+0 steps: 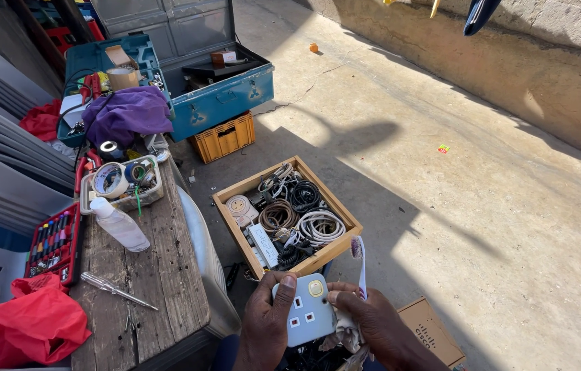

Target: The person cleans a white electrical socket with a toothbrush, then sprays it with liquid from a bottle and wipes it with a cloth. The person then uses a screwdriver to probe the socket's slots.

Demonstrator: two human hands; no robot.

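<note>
A pale blue-grey wall socket (308, 309) with a yellowish switch is held face up at the bottom centre. My left hand (265, 323) grips its left side, thumb on the front. My right hand (373, 323) touches the socket's right edge and holds a white toothbrush (360, 264) upright, bristles at the top, along with a crumpled cloth (347, 336). Dark cables lie beneath the socket.
A wooden box (232, 189) of coiled cables and sockets sits on the concrete floor ahead. A wooden bench (160, 275) at left carries a screwdriver (117, 290), white bottle (120, 225), tape tub, red bit set and red bag. An open blue toolbox (222, 103) and orange crate stand behind.
</note>
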